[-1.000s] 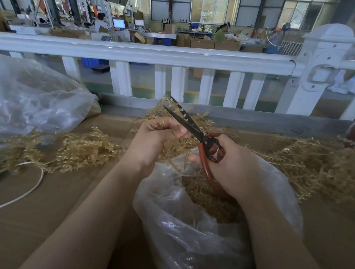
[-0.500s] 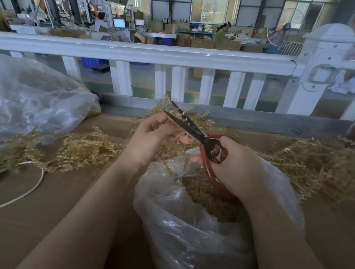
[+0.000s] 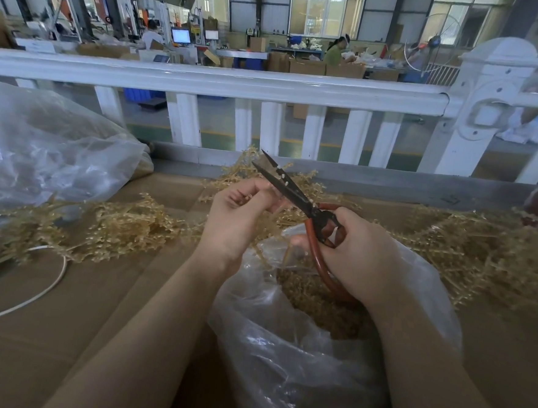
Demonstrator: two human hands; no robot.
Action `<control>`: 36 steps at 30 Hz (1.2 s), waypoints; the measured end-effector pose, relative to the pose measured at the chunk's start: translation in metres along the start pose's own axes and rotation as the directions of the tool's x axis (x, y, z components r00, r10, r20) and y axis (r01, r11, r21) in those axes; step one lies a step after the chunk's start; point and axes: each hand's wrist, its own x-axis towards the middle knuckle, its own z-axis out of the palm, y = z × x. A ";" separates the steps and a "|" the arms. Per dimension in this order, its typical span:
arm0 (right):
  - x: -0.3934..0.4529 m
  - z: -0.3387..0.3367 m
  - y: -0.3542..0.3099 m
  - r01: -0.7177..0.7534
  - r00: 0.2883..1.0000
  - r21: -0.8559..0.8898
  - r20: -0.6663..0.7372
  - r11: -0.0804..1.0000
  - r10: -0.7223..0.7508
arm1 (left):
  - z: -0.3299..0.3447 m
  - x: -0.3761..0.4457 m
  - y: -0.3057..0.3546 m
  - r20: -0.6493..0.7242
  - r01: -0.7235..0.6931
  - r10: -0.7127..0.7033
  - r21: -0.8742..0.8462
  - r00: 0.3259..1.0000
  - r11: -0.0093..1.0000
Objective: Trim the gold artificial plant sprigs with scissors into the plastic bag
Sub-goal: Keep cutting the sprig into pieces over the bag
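Gold artificial plant sprigs (image 3: 126,229), heaped loose across the cardboard-covered table (image 3: 61,332) left and right of the hands, more piled at far right (image 3: 487,251). Light as straw by the look, wiry and springy in the stems, beaded with small buds likely to snag on neighbours when lifted; best taken by the bare stem near the base, never by the bud tips, probably brittle under a squeeze.

Clear plastic bag (image 3: 297,365) next, open-mouthed just under both hands, already holding a bed of gold trimmings (image 3: 312,299). Thin, slippery film, apt to collapse inward; mouth worth keeping wide for falling pieces.

Second, larger plastic bag (image 3: 41,156) slumped at far left, well apart from the work.

Scissors (image 3: 293,196) then: red loop handles, dark blades parted and pointing up-left over the bag. Stiff and sharp, heavier than anything being cut.

Right hand (image 3: 363,255) curled round the red handles, fingers through the loop.

Left hand (image 3: 238,214) closed in a pinch on one small sprig (image 3: 269,223), held right at the blades; exact contact between stem and blade too small to tell. Short grip close to the cut judged safest against twisting.
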 end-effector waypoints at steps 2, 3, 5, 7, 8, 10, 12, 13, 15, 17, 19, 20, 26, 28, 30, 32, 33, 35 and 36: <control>0.000 0.000 -0.001 -0.001 1.000 0.012 -0.009 1.000 0.001 | 0.000 0.000 -0.001 0.016 -0.013 0.013 0.024 1.000 1.000; -0.001 0.000 -0.001 -0.002 1.000 0.020 -0.009 1.000 0.002 | 0.000 -0.001 -0.001 0.022 -0.017 0.016 0.028 1.000 0.999; -0.001 0.000 -0.002 0.003 1.000 0.030 -0.008 1.000 -0.002 | 0.000 -0.001 -0.001 0.036 -0.021 0.020 0.045 0.999 0.999; -0.001 0.000 -0.003 0.000 1.000 0.035 0.000 0.999 0.000 | 0.001 -0.002 0.000 0.049 -0.028 0.025 0.061 0.998 0.998; -0.001 0.000 -0.003 -0.004 1.000 0.037 0.005 0.999 0.004 | 0.001 -0.002 0.001 0.056 -0.037 0.033 0.063 0.998 0.997; -0.001 -0.001 -0.002 -0.008 1.000 0.035 0.012 0.999 0.008 | -0.001 -0.001 0.004 0.068 -0.066 0.062 0.052 0.996 0.996; -0.001 -0.001 -0.002 -0.002 1.000 0.020 0.004 1.000 0.002 | -0.004 0.001 0.005 0.068 -0.107 0.102 0.075 0.992 0.991; -0.001 -0.001 -0.001 0.002 1.000 0.013 0.001 1.000 -0.002 | -0.005 0.002 0.006 0.065 -0.120 0.114 0.097 0.991 0.988; -0.001 -0.001 -0.001 0.002 1.000 0.007 0.014 1.000 -0.002 | -0.007 0.003 0.006 0.047 -0.130 0.124 0.134 0.991 0.982; 0.000 0.000 -0.001 -0.003 1.000 0.011 0.030 1.000 0.003 | -0.007 0.003 0.005 0.041 -0.128 0.123 0.137 0.992 0.982; 0.000 -0.001 -0.001 -0.008 0.999 0.020 0.032 1.000 0.008 | -0.007 0.002 0.005 0.048 -0.138 0.133 0.126 0.990 0.982; 0.000 -0.001 -0.001 -0.009 0.999 0.024 0.031 1.000 0.008 | -0.007 0.002 0.004 0.049 -0.144 0.139 0.117 0.989 0.983; -0.002 -0.002 -0.004 -0.013 0.999 0.022 0.043 1.000 0.012 | -0.007 0.002 0.000 0.062 -0.181 0.176 0.086 0.982 0.980; -0.002 -0.003 -0.005 -0.013 0.999 0.028 0.041 1.000 0.012 | -0.006 0.002 -0.002 0.092 -0.197 0.189 0.096 0.978 0.976; -0.002 -0.005 -0.007 -0.015 0.999 0.023 0.041 1.000 0.014 | -0.005 0.002 -0.003 0.099 -0.198 0.189 0.097 0.977 0.975; -0.003 -0.007 -0.007 -0.014 0.999 0.018 0.040 1.000 0.013 | -0.004 0.001 -0.004 0.097 -0.194 0.186 0.085 0.978 0.977; -0.003 -0.007 -0.007 -0.011 0.999 0.019 0.038 1.000 0.011 | -0.003 0.001 -0.004 0.095 -0.191 0.184 0.078 0.978 0.978; -0.004 -0.006 -0.006 -0.008 0.999 0.032 0.034 0.999 0.006 | -0.002 0.000 -0.005 0.086 -0.185 0.180 0.061 0.980 0.981; -0.005 -0.005 -0.006 -0.007 0.999 0.038 0.035 0.999 0.005 | -0.002 0.000 -0.004 0.081 -0.183 0.178 0.052 0.981 0.982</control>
